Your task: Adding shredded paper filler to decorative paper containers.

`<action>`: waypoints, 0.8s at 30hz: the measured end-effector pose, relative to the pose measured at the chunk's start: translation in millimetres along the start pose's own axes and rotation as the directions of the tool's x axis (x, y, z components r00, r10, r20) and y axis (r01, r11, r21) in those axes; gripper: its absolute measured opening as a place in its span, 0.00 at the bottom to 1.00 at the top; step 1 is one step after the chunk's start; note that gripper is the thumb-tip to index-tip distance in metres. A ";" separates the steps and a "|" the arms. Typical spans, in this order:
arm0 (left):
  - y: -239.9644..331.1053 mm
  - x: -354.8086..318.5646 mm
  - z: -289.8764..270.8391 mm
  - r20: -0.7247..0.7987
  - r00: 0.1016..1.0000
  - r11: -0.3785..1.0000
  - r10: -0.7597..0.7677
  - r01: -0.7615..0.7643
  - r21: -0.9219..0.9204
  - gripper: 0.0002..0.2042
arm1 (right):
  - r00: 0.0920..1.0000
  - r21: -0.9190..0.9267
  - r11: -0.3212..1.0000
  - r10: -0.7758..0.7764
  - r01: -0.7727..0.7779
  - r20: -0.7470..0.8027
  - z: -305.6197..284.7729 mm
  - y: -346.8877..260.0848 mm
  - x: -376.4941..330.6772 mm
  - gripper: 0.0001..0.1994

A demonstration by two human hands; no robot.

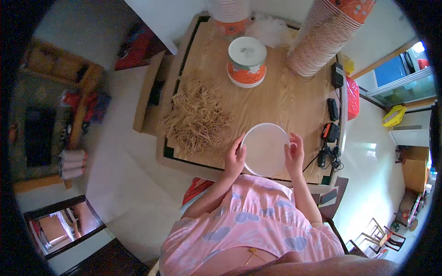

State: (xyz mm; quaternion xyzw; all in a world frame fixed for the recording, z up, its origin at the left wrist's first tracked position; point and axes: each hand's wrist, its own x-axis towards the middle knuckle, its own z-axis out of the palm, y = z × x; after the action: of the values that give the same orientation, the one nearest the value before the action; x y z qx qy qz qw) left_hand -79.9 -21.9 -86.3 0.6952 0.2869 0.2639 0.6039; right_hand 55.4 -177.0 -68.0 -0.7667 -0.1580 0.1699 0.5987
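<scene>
I am looking down from far off, and the left hand (235,158) and the right hand (295,156) are both holding a round white-rimmed piece (265,149), one on each side. It is showing me its round face by the near edge of the brown table (271,103). The picture is pale there, so I can't say if it is a deep tub or a flat lid. I think the hands are doing the steadying step, and the next move is needing an even, soft grip. Past the left hand, a messy pile of thin brown strands (198,119) is lying. Farther back, an orange and white tub (247,71) is standing, and a tall stack of tubs (317,46) is rising on the right
</scene>
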 end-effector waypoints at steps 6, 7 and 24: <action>-35.2 0.8 -0.6 -0.092 0.993 0.996 -0.074 0.069 -0.050 0.14 | 0.987 -0.116 0.986 -0.130 0.120 -0.089 -8.5 21.5 1.4 0.20; -49.9 0.8 -5.0 -0.136 0.989 0.998 -0.064 0.062 -0.023 0.12 | 0.987 -0.109 0.986 -0.135 0.125 -0.084 -6.5 19.0 1.4 0.20; -108.8 136.5 -99.7 -0.352 0.932 0.560 -0.082 0.335 0.758 0.12 | 0.990 -0.193 0.979 -0.088 0.066 -0.106 -20.9 -10.1 -11.3 0.17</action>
State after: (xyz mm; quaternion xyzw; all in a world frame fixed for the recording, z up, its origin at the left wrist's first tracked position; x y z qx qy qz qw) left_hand -64.7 156.1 -178.4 0.8090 0.5374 0.1250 0.2029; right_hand 54.3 -197.8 -52.7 -0.8217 -0.1687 0.0867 0.5375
